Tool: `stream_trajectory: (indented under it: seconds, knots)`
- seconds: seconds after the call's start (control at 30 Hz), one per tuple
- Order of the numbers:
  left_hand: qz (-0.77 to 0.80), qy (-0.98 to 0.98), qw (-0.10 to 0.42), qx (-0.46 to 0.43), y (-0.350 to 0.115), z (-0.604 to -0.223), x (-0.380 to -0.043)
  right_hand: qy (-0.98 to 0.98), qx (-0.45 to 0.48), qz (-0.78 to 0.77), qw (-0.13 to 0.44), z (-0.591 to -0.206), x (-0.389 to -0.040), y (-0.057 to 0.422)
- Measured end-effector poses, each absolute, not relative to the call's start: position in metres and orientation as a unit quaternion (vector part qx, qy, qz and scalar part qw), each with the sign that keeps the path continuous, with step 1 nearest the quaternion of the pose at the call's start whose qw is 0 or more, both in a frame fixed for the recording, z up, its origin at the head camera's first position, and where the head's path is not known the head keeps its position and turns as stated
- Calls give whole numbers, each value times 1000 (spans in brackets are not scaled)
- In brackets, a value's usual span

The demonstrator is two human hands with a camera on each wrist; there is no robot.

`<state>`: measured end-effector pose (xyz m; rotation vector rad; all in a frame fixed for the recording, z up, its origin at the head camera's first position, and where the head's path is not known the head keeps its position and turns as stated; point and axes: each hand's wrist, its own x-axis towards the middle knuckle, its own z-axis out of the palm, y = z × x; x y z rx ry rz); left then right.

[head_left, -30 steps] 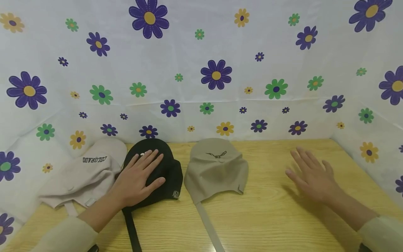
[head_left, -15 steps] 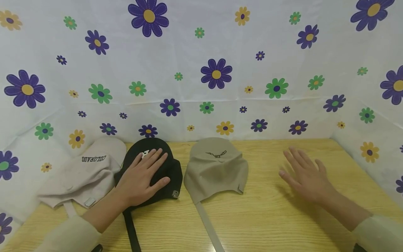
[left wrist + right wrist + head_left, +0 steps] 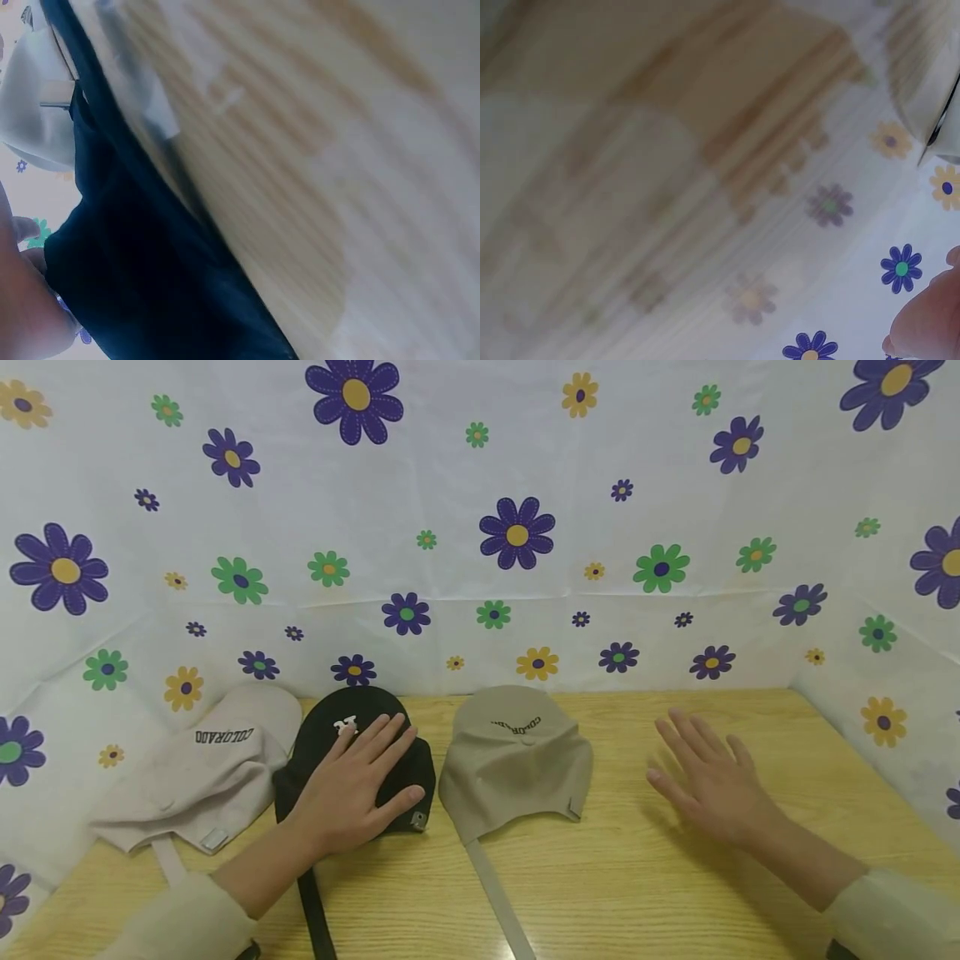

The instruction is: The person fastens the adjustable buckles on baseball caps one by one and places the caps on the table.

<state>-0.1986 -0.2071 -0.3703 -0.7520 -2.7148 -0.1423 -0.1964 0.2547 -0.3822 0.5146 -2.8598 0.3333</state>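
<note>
In the head view my left hand (image 3: 348,797) stretches over the black cap (image 3: 360,714), fingers straight and spread, overlapping its crown and part of its white emblem. The black cap's strap hangs down toward the near side. To its left lies a pale pinkish cap (image 3: 202,777) with COLORADO lettering. A khaki cap (image 3: 517,777) with similar lettering sits to its right, its strap trailing toward me. My right hand (image 3: 712,785) hovers over the table at the right, fingers extended, holding nothing. In the left wrist view the black cap (image 3: 150,262) stands close beside my hand.
The caps lie in a row along the back of a wooden table (image 3: 622,885). A white cloth (image 3: 442,468) printed with flowers hangs behind the table and along both sides.
My left hand has slid right across the black cap, uncovering more of its emblem. My right hand has moved left over the table. The caps stay in place.
</note>
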Motion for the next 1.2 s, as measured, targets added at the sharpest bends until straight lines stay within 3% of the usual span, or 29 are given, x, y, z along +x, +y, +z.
stream_trajectory:
  seconds: [0.93, 1.2]
  knots:
    - [-86, -941, 140, -295, -168, -372, -203, -968, 204, 112, 92, -385, -199, 212]
    - [-117, -928, 160, -315, -155, -376, -213, -966, 214, 99, 108, -389, -203, 199]
